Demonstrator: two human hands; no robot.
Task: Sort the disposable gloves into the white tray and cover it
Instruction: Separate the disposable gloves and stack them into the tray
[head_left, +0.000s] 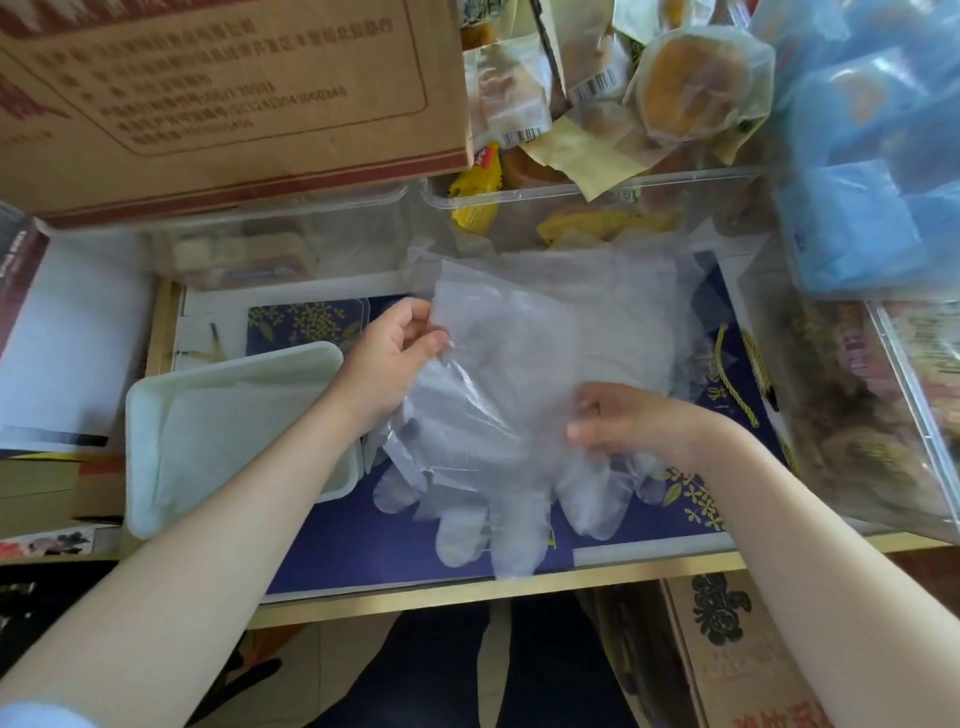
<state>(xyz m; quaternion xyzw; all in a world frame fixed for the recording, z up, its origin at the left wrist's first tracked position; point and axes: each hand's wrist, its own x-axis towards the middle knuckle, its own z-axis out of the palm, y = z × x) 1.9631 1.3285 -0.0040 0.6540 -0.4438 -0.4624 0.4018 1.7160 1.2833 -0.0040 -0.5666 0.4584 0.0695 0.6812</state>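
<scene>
Head view: a stack of clear gloves (519, 395) is pinched at its cuff by the left hand (390, 353) and at its middle by the right hand (623, 423), beside the white tray (156, 467), which seems unfilled. Loading and covering remain; no cover can be identified.

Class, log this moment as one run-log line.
left hand: pinches gloves | right hand: holds gloves | tray: uncovered, left of gloves
</scene>
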